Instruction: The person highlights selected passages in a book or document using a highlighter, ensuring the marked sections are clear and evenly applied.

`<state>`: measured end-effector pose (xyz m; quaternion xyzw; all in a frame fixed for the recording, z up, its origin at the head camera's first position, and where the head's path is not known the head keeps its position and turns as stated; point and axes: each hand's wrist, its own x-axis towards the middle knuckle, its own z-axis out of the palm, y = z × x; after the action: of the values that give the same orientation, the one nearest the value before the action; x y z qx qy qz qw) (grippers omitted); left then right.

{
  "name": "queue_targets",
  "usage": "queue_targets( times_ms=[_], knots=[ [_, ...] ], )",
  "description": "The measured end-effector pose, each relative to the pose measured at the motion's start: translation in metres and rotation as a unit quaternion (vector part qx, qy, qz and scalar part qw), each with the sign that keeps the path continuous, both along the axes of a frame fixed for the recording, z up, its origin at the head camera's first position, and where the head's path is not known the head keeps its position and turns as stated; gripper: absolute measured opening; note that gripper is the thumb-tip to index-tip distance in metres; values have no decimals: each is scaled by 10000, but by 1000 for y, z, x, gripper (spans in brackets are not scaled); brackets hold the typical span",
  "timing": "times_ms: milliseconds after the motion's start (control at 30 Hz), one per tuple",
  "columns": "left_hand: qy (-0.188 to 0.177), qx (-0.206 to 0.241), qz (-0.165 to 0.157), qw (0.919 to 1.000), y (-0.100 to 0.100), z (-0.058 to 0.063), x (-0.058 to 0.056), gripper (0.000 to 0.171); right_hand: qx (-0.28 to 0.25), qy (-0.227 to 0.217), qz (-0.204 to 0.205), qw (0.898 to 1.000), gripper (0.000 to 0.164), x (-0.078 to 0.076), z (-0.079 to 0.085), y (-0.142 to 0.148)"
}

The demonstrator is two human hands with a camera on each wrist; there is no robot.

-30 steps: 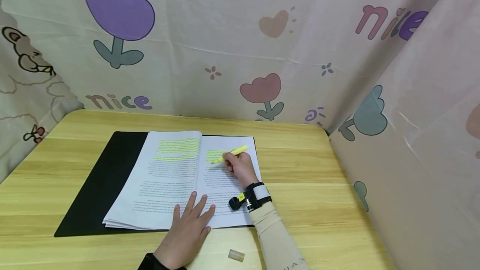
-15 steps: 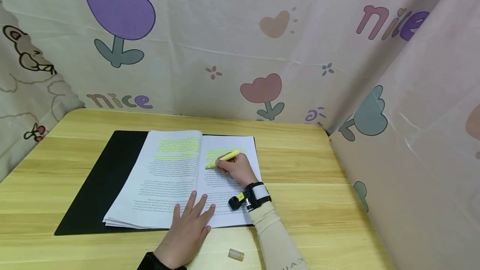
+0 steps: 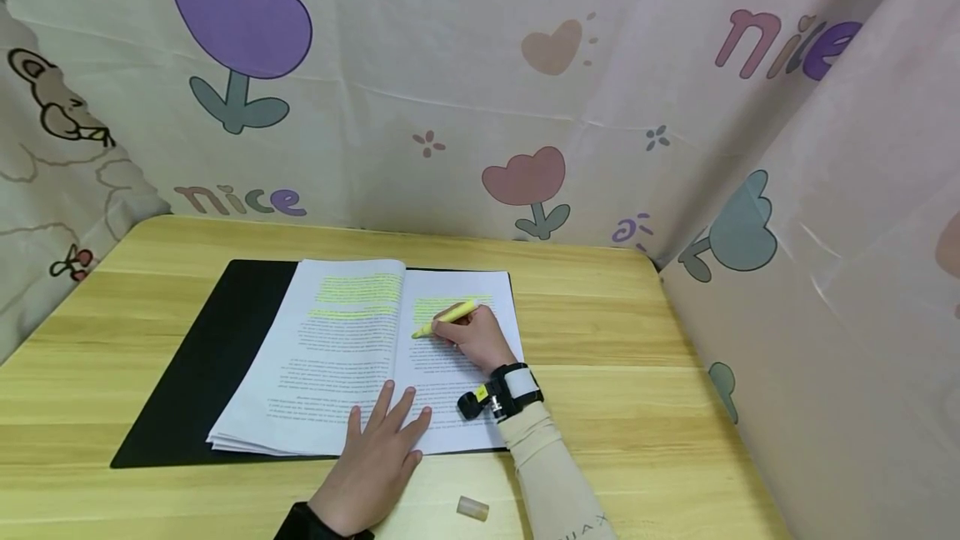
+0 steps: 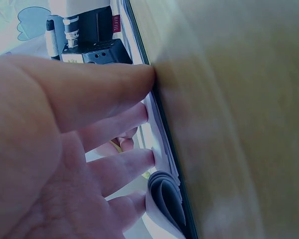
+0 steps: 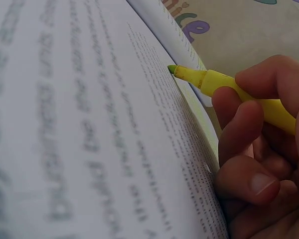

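Note:
My right hand pinches a yellow highlighter, its tip at the left end of a text line on the right-hand page. In the right wrist view the highlighter is uncapped, with its green-yellow tip at the paper. Yellow strokes cover the top lines of both pages of the open printed document. My left hand rests with spread fingers on the lower edge of the pages, near the fold. In the left wrist view its thumb lies by the paper edge, beside curled sheets.
A black folder lies under the paper, its left part showing. A small greyish cap lies on the wooden table near the front, between the forearms. Printed curtains hang behind and beside the table.
My right hand has moved the highlighter left and slightly down to the start of a lower line, then held there over the last half second. The left hand stays in place.

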<state>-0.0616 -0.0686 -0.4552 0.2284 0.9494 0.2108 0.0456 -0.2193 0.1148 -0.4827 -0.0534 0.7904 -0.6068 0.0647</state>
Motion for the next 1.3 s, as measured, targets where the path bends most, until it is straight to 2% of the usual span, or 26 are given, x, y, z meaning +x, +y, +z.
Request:
queue_targets(
  times_ms=[1067,1300],
  knots=[
    [7,7,79,10000,1,-1,0,43,628,265,-72,9976,9,-1,4,0],
    [48,22,55,10000,1,0,1,42,628,246,-135,9976,9,-2,4,0]
  ],
)
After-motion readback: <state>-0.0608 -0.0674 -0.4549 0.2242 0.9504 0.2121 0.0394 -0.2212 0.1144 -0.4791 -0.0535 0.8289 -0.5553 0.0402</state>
